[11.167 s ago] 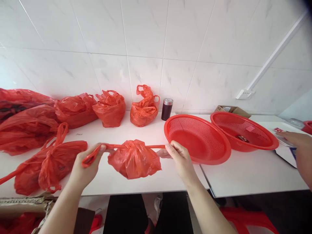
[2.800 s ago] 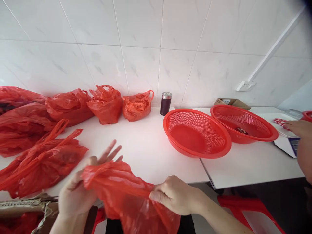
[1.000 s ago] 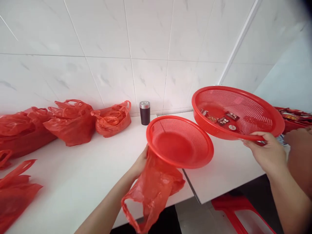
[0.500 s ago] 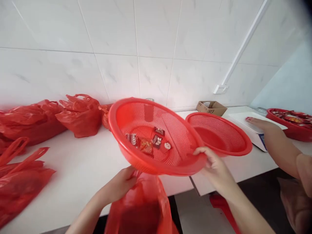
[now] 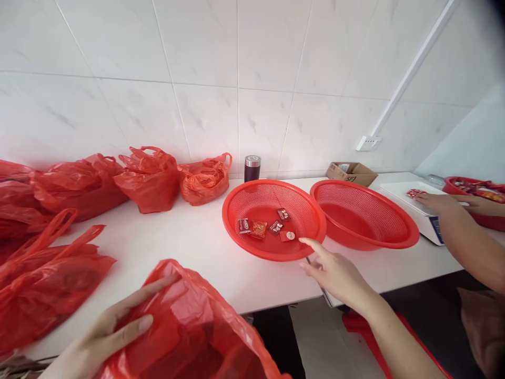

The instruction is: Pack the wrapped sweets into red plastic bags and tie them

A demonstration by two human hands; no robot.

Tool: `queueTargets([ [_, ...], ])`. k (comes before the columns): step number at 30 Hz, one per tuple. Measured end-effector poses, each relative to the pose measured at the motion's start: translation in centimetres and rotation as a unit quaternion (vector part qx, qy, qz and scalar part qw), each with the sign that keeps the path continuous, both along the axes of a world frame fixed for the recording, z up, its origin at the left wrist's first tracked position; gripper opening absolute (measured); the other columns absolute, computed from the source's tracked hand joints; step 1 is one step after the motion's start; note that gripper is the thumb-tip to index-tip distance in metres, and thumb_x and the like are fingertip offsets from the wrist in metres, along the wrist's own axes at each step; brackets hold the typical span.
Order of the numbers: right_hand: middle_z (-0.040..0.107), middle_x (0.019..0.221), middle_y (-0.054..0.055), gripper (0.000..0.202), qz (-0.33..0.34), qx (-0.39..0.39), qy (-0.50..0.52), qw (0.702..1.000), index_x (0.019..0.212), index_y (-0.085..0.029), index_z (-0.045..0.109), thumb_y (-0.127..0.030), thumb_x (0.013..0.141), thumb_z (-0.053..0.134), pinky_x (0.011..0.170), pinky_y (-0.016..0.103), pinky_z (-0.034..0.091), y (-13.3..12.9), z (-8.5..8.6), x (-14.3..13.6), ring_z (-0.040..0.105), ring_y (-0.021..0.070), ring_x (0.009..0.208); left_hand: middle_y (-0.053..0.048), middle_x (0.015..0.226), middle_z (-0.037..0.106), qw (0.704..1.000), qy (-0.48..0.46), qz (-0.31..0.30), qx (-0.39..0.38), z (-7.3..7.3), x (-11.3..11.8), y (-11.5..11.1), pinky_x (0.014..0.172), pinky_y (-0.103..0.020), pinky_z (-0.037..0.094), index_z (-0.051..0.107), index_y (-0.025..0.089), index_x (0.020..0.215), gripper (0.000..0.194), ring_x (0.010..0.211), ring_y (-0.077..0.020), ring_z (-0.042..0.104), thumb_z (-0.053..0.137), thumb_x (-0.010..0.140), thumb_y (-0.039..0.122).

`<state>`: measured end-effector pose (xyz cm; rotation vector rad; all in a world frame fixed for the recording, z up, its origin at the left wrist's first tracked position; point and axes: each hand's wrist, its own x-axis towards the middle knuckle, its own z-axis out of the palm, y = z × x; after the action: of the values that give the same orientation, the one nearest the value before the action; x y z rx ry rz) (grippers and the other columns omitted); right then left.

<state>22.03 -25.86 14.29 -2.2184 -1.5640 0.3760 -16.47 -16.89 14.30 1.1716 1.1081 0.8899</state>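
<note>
The left hand [image 5: 114,326] grasps the mouth of a red plastic bag [image 5: 193,321], low before the white table [image 5: 197,239], thumb and fingers extended. Step in hand, I judge: holding it open; the next move calls for keeping that mouth spread. The right hand [image 5: 337,271], gripping nothing, points its index finger over the near rim of a red mesh basket [image 5: 272,200] bearing small wrapped packets [image 5: 259,229]; contact I cannot confirm.

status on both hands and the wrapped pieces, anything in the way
Left hand on red bag, mouth open. Right hand open at rim of basket, contact unclear. Five wrapped pieces inside that basket; nothing covering them.
</note>
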Motion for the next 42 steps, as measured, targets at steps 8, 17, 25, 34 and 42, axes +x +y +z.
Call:
queueTargets([
  [8,0.062,0.115,0.007,0.053,0.196,-0.047,-0.077,0.976,0.139,-0.033,0.042,-0.04,0.088,0.054,0.085,0.036,0.045,11.4,2.6,-2.9,0.062,0.0238,0.102,-0.002,0.123,0.067,0.992,-0.066,0.093,-0.06,2.4,3.5,1.8,0.061,-0.022,0.06,0.065,0.024,0.122,0.073,0.091,-0.0257,0.07,0.086,0.052,0.028],
  [17,0.044,0.136,0.011,0.061,0.263,-0.201,-0.17,0.928,0.133,-0.033,0.05,-0.024,0.075,0.066,0.09,0.042,0.045,21.5,-2.8,-4.0,0.054,0.0324,0.115,-0.01,0.125,0.065,0.978,-0.156,0.098,-0.101,0.2,4.4,0.9,0.066,-0.029,0.06,0.04,0.03,0.144,0.095,0.092,-0.029,0.07,0.084,0.059,0.031],
  [25,0.061,0.098,0.008,0.018,0.223,-0.134,-0.06,0.964,0.103,-0.019,0.052,-0.02,0.085,0.054,0.069,0.027,0.048,21.4,1.9,-1.5,0.063,0.0167,0.08,-0.01,0.127,0.063,0.98,-0.164,0.082,-0.083,-1.0,4.7,1.2,0.064,-0.023,0.058,0.041,0.03,0.143,0.086,0.087,-0.0242,0.071,0.079,0.066,0.035],
  [34,0.058,0.095,-0.002,0.021,0.461,-0.063,0.306,0.831,0.101,-0.025,0.046,-0.028,0.084,0.059,0.07,0.023,0.048,11.1,7.9,-10.7,0.056,0.0101,0.078,-0.012,0.118,0.066,0.984,-0.165,0.047,-0.044,-1.9,6.1,2.8,0.063,-0.028,0.057,0.029,0.024,0.149,0.092,0.084,-0.025,0.07,0.073,0.069,0.031],
  [42,0.047,0.138,0.011,0.05,0.394,-0.07,-0.012,0.916,0.122,-0.025,0.055,-0.007,0.075,0.055,0.087,0.041,0.046,10.8,-3.5,-12.1,0.052,0.0314,0.116,-0.009,0.143,0.049,0.982,0.122,-0.02,0.14,-3.7,3.1,3.3,0.108,-0.04,0.037,0.035,0.019,0.147,0.074,0.131,-0.0301,0.045,0.057,0.078,0.029],
])
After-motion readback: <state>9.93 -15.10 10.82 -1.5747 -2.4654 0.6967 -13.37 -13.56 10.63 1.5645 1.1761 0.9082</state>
